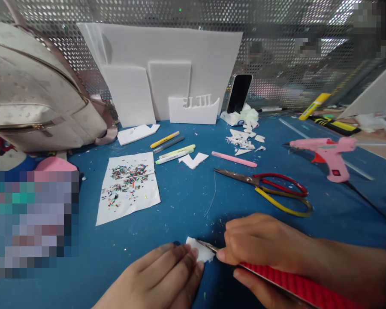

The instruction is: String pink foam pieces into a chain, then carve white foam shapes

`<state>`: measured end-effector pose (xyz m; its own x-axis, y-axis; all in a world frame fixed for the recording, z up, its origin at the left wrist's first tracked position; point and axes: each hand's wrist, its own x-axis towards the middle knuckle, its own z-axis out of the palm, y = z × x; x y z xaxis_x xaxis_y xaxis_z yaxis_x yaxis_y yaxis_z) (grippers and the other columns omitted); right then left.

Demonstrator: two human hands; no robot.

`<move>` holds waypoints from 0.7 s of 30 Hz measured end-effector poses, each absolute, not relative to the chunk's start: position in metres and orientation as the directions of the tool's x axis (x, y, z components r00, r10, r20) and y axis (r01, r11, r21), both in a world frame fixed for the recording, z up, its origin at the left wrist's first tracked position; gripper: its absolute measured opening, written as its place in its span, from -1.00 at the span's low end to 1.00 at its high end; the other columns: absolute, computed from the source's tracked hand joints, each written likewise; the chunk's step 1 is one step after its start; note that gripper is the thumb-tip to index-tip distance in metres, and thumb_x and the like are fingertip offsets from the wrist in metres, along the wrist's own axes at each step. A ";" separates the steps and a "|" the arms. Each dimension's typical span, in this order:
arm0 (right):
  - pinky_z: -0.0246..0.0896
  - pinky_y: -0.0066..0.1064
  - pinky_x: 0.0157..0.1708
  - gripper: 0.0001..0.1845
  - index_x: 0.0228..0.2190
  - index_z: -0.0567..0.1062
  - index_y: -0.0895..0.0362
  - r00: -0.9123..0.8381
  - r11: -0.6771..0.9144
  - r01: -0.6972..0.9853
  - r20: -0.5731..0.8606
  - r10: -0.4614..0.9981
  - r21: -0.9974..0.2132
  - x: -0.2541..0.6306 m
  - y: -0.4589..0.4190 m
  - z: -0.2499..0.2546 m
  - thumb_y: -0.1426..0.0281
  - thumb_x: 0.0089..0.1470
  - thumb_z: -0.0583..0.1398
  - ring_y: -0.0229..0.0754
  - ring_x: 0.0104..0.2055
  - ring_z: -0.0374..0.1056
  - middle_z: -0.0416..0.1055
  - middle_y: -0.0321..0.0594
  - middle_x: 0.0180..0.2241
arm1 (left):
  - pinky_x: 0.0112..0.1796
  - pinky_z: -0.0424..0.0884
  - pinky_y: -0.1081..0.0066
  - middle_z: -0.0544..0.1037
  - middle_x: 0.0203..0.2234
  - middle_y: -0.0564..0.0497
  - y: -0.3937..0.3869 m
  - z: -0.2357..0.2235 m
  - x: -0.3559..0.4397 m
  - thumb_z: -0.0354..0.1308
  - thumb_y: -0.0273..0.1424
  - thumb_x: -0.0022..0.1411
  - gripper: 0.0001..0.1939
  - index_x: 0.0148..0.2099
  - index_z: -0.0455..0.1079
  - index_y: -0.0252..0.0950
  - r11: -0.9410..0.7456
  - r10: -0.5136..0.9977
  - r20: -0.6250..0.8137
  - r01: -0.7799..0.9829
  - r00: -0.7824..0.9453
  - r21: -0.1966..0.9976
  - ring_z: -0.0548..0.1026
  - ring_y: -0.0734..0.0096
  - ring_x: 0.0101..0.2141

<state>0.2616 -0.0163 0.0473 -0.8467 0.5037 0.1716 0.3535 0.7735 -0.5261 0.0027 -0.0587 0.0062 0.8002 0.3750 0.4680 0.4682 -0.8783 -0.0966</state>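
My left hand (162, 277) lies flat on the blue table near the front edge, its fingers together and pressing on a small white foam piece (200, 250). My right hand (260, 246) is closed round a utility knife with a red handle (296, 287). The knife's thin blade (207, 246) rests on the foam piece, just right of my left fingertips. Both hands sit close together at the bottom of the view.
Scissors with red and yellow handles (270, 189) lie behind my right hand. A pink glue gun (328, 154) is at the right, a paper with glitter (128, 184) at the left. Markers (172, 150), foam scraps (244, 139), foam boards (161, 73), a phone (239, 92) and a white backpack (35, 98) stand further back.
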 end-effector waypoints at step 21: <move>0.23 -0.36 -0.35 -0.85 -0.32 0.36 0.09 -0.864 0.814 0.373 0.154 0.480 -0.445 0.269 -0.026 0.045 0.56 0.17 0.06 -0.19 -0.39 0.33 0.43 -0.23 -0.43 | -0.06 0.61 0.37 0.68 -0.16 -0.05 -0.061 0.006 0.005 -0.08 -0.59 0.47 -0.66 0.06 0.52 -0.40 -0.880 0.417 0.436 0.475 0.797 -0.026 0.65 0.28 -0.13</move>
<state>0.2694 -0.0260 0.0445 -0.8638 0.4798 0.1535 0.3731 0.8141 -0.4450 0.0045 -0.0613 0.0059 0.7973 0.4169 0.4364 0.4745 -0.8799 -0.0264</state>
